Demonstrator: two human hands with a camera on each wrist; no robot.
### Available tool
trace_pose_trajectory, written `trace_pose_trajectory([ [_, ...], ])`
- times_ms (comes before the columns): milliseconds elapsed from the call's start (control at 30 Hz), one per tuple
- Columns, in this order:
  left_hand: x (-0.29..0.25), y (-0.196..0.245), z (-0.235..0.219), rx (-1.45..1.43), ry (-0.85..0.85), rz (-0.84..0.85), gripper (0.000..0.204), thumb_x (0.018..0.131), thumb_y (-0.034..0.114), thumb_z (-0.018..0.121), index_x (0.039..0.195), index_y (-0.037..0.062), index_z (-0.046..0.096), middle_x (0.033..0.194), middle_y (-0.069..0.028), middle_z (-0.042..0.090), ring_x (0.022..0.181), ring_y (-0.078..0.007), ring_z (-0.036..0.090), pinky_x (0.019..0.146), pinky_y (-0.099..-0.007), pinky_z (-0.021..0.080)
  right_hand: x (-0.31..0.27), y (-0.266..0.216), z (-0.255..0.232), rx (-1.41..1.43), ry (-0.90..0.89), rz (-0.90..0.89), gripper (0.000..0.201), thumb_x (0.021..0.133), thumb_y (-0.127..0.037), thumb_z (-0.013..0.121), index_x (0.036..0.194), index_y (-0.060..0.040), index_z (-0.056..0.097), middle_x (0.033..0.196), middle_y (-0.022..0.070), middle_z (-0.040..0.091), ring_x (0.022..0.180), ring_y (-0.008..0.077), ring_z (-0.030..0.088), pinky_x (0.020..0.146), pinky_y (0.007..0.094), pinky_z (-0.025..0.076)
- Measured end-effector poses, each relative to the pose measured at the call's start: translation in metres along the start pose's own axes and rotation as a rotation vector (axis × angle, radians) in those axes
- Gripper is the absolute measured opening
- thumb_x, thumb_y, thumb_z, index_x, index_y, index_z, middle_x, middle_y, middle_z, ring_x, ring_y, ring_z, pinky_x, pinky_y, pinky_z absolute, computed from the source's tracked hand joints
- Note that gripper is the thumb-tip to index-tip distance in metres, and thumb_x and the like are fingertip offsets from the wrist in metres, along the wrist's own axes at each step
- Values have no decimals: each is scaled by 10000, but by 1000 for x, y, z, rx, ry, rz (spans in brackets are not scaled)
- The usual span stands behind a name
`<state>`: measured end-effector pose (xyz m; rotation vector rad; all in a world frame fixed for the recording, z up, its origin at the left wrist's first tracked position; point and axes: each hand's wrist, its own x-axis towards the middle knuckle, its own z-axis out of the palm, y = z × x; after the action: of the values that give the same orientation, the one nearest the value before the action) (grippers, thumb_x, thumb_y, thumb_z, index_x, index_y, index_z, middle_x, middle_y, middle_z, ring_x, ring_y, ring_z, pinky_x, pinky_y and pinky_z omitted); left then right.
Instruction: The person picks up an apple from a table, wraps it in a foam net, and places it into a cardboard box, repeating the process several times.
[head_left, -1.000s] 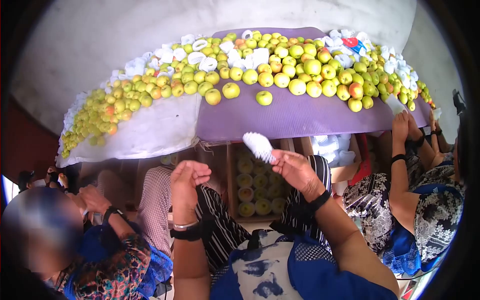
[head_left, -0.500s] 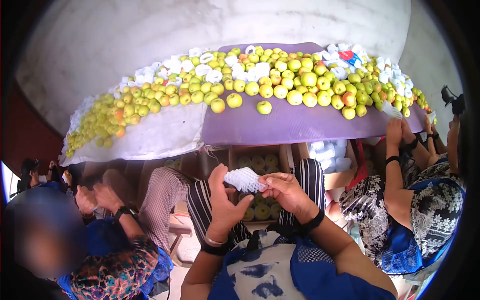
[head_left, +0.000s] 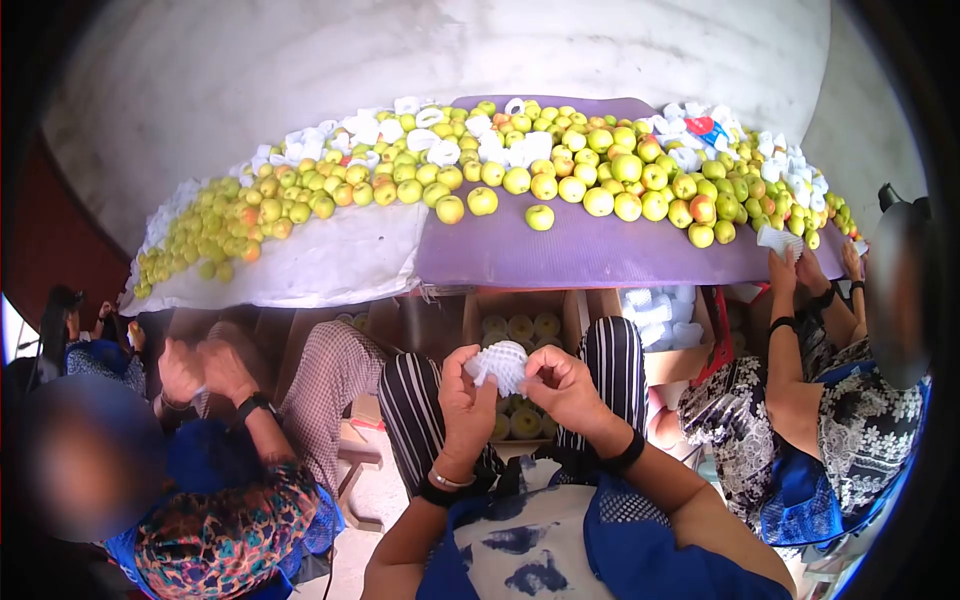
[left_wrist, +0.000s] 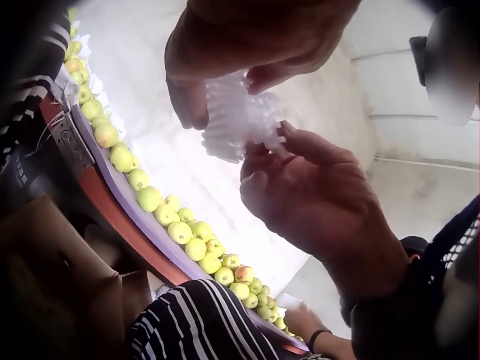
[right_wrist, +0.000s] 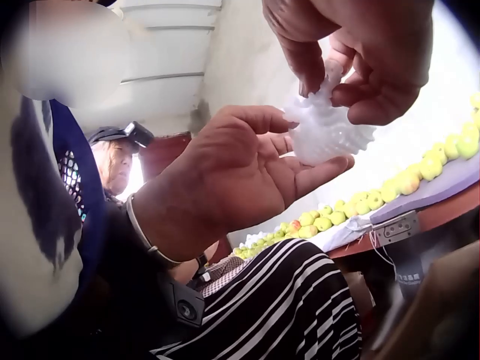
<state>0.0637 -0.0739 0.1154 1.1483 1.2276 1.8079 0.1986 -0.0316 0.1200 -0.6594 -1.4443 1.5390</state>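
Observation:
A white foam net sleeve (head_left: 503,362) is held between both hands, low over the lap in the head view. My left hand (head_left: 465,410) holds it from the left, fingers behind and thumb in front. From the other side, my right hand (head_left: 565,388) pinches its edge between thumb and fingertips. In the right wrist view the foam net (right_wrist: 322,131) looks bunched and bulging, with the left hand (right_wrist: 225,165) under it and the right hand (right_wrist: 360,67) above. Between the hands in the left wrist view, the net (left_wrist: 240,116) shows a ribbed side.
Yellow-green apples (head_left: 625,168) and loose foam nets (head_left: 525,150) heap along the table, over a purple mat (head_left: 560,255) and white cloth (head_left: 330,255). Below stand a carton (head_left: 470,310) of netted apples and a box (head_left: 680,365) of white nets. People sit on both sides.
The right hand has brought the foam net down and leftward to the left hand. That hand came in to meet it and now holds it; the net has gone from long to rounder.

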Motion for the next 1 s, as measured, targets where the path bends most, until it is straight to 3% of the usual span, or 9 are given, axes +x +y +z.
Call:
trace_pose_trajectory([
  [100, -1, -4, -1, -12, 58, 13, 317, 793, -62, 420, 1101, -9, 473, 959, -72, 536, 833, -123, 529, 752, -240, 439, -1, -5, 3, -13, -45, -13, 169, 748, 66, 582, 815, -63, 497, 783, -38, 455, 710, 32, 451, 631, 190, 391],
  [400, 2, -9, -9, -474, 33, -271, 322, 794, -52, 400, 1103, -20, 486, 966, -111, 570, 876, -149, 556, 793, -264, 450, 4, 11, -8, 54, -11, 181, 197, 744, 74, 555, 878, -54, 487, 879, 7, 537, 803, 65, 518, 709, 210, 426],
  [467, 0, -25, -11, -378, 56, -213, 290, 794, -55, 429, 1071, -15, 500, 942, -100, 578, 854, -136, 559, 771, -252, 451, 3, 14, -7, -7, -7, 115, 271, 743, 61, 562, 983, -41, 486, 927, 45, 563, 851, 103, 545, 747, 238, 439],
  [533, 1, -28, -12, -284, 74, -157, 257, 793, -58, 458, 1040, -10, 513, 918, -88, 586, 833, -124, 561, 750, -239, 452, 5, 7, -2, -390, 74, -55, 321, 737, 39, 581, 1042, -26, 506, 927, 62, 566, 874, 129, 554, 773, 252, 436],
  [667, 0, -24, -16, -311, -25, -269, 175, 802, -37, 505, 972, -7, 539, 870, -62, 598, 787, -104, 564, 725, -223, 448, 8, 12, -14, -431, 43, -131, 304, 741, 13, 597, 1039, -14, 540, 948, 76, 568, 868, 148, 558, 778, 257, 437],
  [733, 1, -26, -23, -378, -80, -327, 151, 820, -13, 506, 966, -11, 545, 863, -61, 602, 784, -106, 565, 731, -227, 447, 8, 15, -22, -208, 15, 141, 215, 767, -30, 598, 978, -1, 574, 941, 60, 584, 842, 143, 564, 758, 249, 440],
  [833, 0, -30, -34, -416, -213, -419, 179, 852, 67, 513, 1004, -26, 533, 921, -84, 606, 831, -141, 578, 779, -261, 450, 11, 20, -29, 74, -14, 251, 164, 809, -75, 570, 951, 5, 583, 900, 50, 597, 814, 133, 567, 725, 245, 447],
  [900, -4, -28, -34, -777, -261, -554, 200, 874, 143, 506, 983, -18, 552, 937, -89, 611, 854, -154, 586, 788, -288, 458, 11, 14, -29, 226, -3, 358, 156, 824, -93, 558, 945, 2, 582, 884, 47, 598, 797, 128, 567, 714, 246, 450],
  [1000, -4, -24, -31, -859, -329, -578, 275, 888, 205, 485, 1022, -30, 533, 1011, -120, 595, 939, -200, 578, 830, -328, 453, 12, 8, -22, 538, -10, 468, 141, 860, -130, 523, 926, -14, 570, 847, 45, 590, 745, 128, 565, 688, 261, 465],
])
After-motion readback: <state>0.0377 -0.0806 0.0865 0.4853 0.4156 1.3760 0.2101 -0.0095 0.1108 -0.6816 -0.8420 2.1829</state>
